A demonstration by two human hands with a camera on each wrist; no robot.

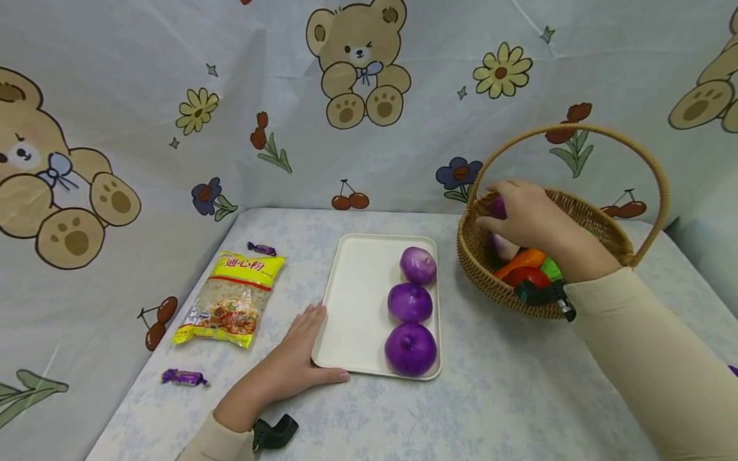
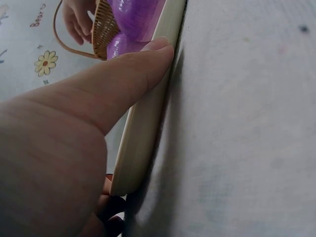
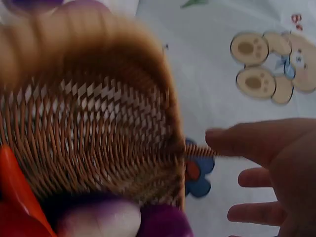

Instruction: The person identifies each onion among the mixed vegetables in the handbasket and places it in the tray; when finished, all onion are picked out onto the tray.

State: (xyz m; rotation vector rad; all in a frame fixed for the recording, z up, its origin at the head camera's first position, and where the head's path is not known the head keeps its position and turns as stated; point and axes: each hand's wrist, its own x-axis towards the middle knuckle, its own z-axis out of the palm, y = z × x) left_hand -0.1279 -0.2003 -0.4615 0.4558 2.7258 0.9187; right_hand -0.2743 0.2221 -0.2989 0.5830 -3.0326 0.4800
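Note:
My left hand (image 1: 296,366) rests at the near-left corner of a cream tray (image 1: 355,299), its thumb (image 2: 143,66) on the near rim and its other fingers along the left side. Three purple onions (image 1: 411,349) stand in a column along the tray's right side. Over the left part of a wicker basket (image 1: 488,282) reaches my right hand (image 1: 529,214), its fingers spread with nothing between them in the right wrist view. Below it in the basket lie a round purple vegetable (image 3: 165,222) and a white-and-purple one (image 3: 106,219), both partly hidden.
The basket also holds an orange vegetable (image 1: 519,264), a red one (image 1: 527,276) and a green one (image 1: 551,269), under its tall arched handle (image 1: 654,169). Left of the tray lie a yellow pasta bag (image 1: 234,300) and two purple wrapped candies (image 1: 184,377). A bear-print cloth (image 1: 360,167) hangs behind.

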